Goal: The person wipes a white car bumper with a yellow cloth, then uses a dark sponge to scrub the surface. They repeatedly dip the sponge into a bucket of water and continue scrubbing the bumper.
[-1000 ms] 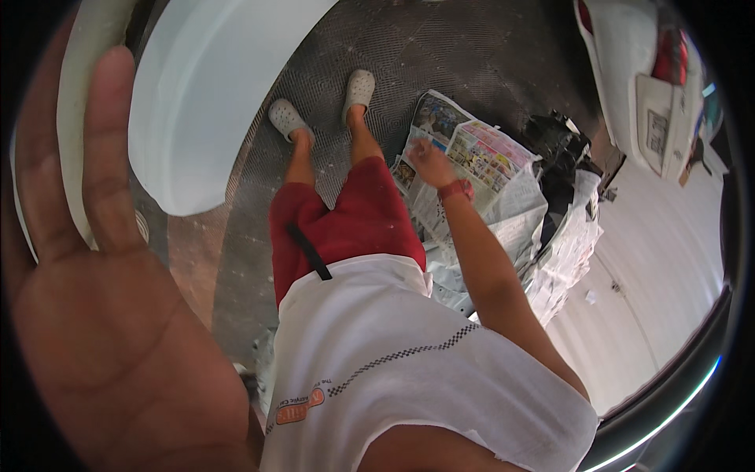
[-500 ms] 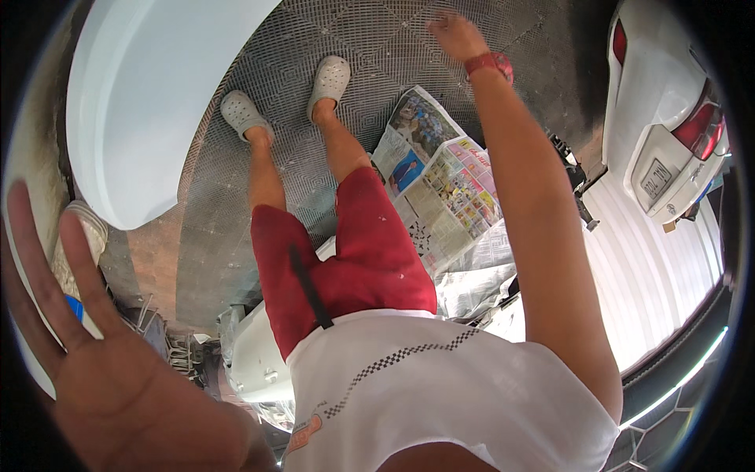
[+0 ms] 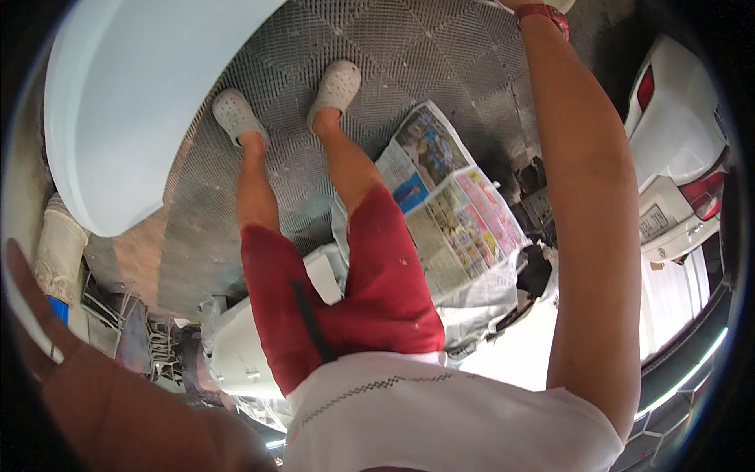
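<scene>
My left hand [image 3: 79,377] is raised at the lower left, palm showing, with its fingers apart and nothing in them. Part of it lies in the dark rim of the picture. The large glossy white curved panel [image 3: 118,118] stands beyond it. My right arm stretches up to the top edge, a red wristwatch [image 3: 543,14] round the wrist. Only a sliver of my right hand [image 3: 515,3] shows; its fingers are cut off, and a pale edge near it is too small to make out.
Newspaper sheets [image 3: 448,212] lie over something beside my right leg. A white car's rear end [image 3: 676,173] with red lights is on the right. A dusty pale cylinder [image 3: 61,244] and wire racks [image 3: 161,354] stand at the left. The floor is grey grid matting [image 3: 417,55].
My right hand has reached farther up and right, mostly leaving the picture. My left hand has shifted down and left toward the rim. The whole view has moved slightly.
</scene>
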The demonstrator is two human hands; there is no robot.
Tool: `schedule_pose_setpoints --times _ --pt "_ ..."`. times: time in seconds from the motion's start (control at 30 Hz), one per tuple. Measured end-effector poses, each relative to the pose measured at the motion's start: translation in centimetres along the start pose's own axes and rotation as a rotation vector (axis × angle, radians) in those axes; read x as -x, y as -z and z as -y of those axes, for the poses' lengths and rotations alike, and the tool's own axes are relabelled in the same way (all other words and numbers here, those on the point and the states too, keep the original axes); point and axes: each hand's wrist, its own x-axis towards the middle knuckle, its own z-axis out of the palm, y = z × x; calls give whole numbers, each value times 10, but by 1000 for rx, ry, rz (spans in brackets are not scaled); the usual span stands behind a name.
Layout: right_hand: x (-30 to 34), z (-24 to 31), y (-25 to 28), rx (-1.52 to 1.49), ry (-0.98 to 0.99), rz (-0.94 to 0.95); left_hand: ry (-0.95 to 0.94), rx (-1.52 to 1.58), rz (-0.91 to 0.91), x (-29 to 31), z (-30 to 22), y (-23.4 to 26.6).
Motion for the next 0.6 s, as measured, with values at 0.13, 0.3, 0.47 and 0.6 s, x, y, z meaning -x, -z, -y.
schedule_pose_setpoints --times 0.13,0.3,0.47,0.6 --pt "-17 23 1 109 -33 73 -5 1 -42 -3 16 9" --pt "-31 27 -8 16 -59 46 54 -2 -108 3 39 28" --pt "-42 20 -16 17 -56 -1 58 30 -121 5 60 35" --pt "-40 12 -18 52 -37 -35 44 79 -134 9 77 38"
